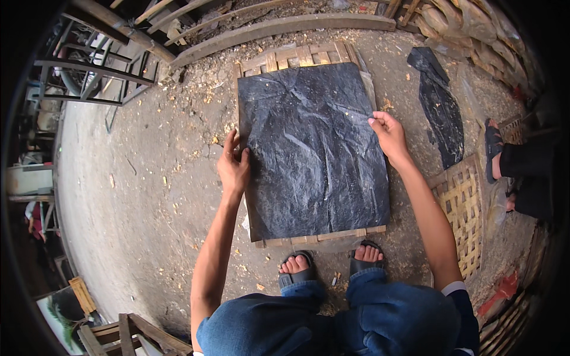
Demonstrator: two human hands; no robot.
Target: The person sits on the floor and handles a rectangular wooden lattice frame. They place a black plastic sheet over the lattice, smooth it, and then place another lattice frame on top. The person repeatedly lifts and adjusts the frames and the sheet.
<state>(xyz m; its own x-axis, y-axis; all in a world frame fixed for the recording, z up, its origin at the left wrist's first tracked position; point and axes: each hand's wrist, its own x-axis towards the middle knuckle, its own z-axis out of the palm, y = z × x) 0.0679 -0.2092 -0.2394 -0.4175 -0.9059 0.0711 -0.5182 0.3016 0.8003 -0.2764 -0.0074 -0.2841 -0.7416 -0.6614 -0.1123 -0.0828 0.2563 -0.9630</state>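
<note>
A wrinkled black plastic sheet (314,154), dusted with pale specks, lies spread over a woven bamboo panel (297,57) on the ground in front of me. Only strips of that panel show beyond the sheet's far and near edges. My right hand (390,139) pinches the sheet's right edge between thumb and fingers. At the left edge, my left hand (234,169) has its thumb against the sheet and its fingers curled along the side; part of that grip is hidden. Both forearms reach forward over my knees.
Another crumpled black sheet (439,107) lies at the right, beyond a woven panel (460,216). A person's sandalled foot (494,151) stands at the far right. Wooden beams (285,26) cross the back, a metal frame (98,74) stands at the left, and wood scraps dot the ground.
</note>
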